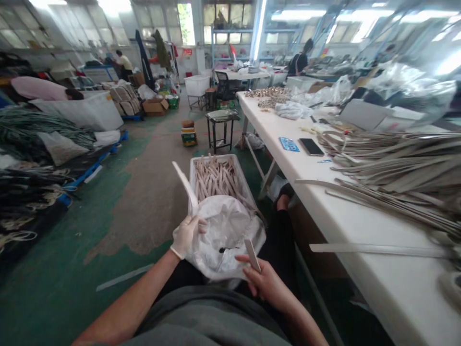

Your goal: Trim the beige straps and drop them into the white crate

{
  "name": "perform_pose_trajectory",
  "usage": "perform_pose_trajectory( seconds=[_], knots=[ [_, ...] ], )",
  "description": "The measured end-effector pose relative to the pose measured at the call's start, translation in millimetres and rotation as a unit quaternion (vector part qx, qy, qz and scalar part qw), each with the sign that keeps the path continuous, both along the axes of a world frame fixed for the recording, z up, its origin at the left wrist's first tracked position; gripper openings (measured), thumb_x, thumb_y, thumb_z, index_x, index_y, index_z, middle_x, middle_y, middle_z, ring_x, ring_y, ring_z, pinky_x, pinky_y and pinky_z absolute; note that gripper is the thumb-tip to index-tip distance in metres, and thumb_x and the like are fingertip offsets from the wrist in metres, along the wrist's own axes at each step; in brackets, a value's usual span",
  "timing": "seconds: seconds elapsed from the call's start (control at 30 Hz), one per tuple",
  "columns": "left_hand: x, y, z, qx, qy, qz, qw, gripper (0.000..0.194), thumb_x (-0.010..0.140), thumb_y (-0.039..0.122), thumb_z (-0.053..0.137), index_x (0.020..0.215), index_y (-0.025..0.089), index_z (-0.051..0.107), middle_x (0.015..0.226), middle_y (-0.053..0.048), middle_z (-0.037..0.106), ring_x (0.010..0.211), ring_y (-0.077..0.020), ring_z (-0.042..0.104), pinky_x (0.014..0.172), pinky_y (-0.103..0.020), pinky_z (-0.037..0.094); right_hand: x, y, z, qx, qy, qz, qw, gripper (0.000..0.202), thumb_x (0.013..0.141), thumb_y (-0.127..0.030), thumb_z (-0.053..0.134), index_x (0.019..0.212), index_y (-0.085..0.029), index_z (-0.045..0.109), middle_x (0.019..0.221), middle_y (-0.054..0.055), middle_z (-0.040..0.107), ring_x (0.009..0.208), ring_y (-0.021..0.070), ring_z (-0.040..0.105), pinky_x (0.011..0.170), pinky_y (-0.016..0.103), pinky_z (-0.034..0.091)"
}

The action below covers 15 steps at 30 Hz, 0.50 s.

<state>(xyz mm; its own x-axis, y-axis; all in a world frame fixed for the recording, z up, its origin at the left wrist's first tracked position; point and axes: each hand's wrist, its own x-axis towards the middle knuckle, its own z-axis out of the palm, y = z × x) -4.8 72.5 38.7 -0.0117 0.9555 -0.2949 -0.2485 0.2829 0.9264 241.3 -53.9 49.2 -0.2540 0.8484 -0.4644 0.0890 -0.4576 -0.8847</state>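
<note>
My left hand (186, 236), in a pale glove, is closed on a light strip (185, 183) that points up and to the left. Bare, my right hand (262, 277) grips a short flat grey strip (252, 255) between thumb and fingers. Between both hands a round container lined with white plastic (225, 216) rests on my lap, with a small dark spot near its bottom. Just beyond it, a white crate (239, 169) holds many beige strips (217, 178).
On the right, a long white table (288, 166) carries bundles of grey strips (389, 163), a phone (311, 147) and plastic bags. A black stool (221, 126) stands ahead. Blue pallets (97, 161) line the left. People work farther back.
</note>
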Motion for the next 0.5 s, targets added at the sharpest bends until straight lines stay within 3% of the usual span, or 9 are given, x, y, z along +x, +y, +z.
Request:
perform_pose_trajectory(
  seconds=[0.07, 0.17, 0.23, 0.33, 0.5],
  knots=[
    [3, -16, -1.0, 0.035, 0.081, -0.095, 0.992, 0.042, 0.077, 0.044, 0.072, 0.108, 0.017, 0.069, 0.071, -0.002, 0.071, 0.049, -0.0122, 0.061, 0.052, -0.022, 0.047, 4, 23, 6.3, 0.019, 0.052, -0.056, 0.997, 0.070, 0.081, -0.055, 0.061, 0.138, -0.016, 0.051, 0.047, -0.008, 0.048, 0.036, 0.0074, 0.028, 0.038, 0.019, 0.020],
    [2, -36, -1.5, 0.042, 0.153, -0.244, 0.957, 0.037, 0.078, 0.045, 0.068, 0.105, 0.020, 0.074, 0.070, -0.002, 0.070, 0.048, -0.0133, 0.061, 0.054, -0.024, 0.047, 13, 53, 15.6, 0.031, 0.138, -0.127, 0.982, 0.081, 0.074, -0.049, 0.070, 0.142, -0.012, 0.046, 0.048, -0.010, 0.047, 0.037, 0.0049, 0.025, 0.037, 0.018, 0.015],
    [-2, -45, -0.5, 0.031, 0.180, -0.300, 0.936, 0.035, 0.079, 0.045, 0.067, 0.105, 0.022, 0.075, 0.069, -0.002, 0.070, 0.047, -0.0136, 0.060, 0.053, -0.025, 0.047, 18, 65, 19.0, 0.028, 0.191, -0.160, 0.968, 0.080, 0.070, -0.040, 0.075, 0.141, -0.013, 0.048, 0.047, -0.012, 0.043, 0.036, 0.0039, 0.023, 0.036, 0.017, 0.015],
    [-8, -54, 1.5, -0.007, 0.203, -0.325, 0.924, 0.039, 0.079, 0.044, 0.065, 0.111, 0.022, 0.075, 0.067, -0.002, 0.069, 0.045, -0.0134, 0.058, 0.049, -0.024, 0.045, 23, 66, 18.6, 0.029, 0.255, -0.179, 0.950, 0.072, 0.070, -0.032, 0.074, 0.137, -0.017, 0.053, 0.048, -0.012, 0.043, 0.036, 0.0031, 0.019, 0.036, 0.017, 0.013],
    [-16, -68, -2.4, -0.059, 0.232, -0.324, 0.915, 0.045, 0.080, 0.042, 0.064, 0.119, 0.023, 0.072, 0.068, -0.002, 0.068, 0.043, -0.0129, 0.055, 0.042, -0.022, 0.039, 26, 53, 13.3, 0.013, 0.284, -0.192, 0.939, 0.056, 0.074, -0.036, 0.073, 0.126, -0.018, 0.061, 0.048, -0.009, 0.050, 0.035, 0.0016, 0.015, 0.037, 0.017, 0.010]
  ],
)
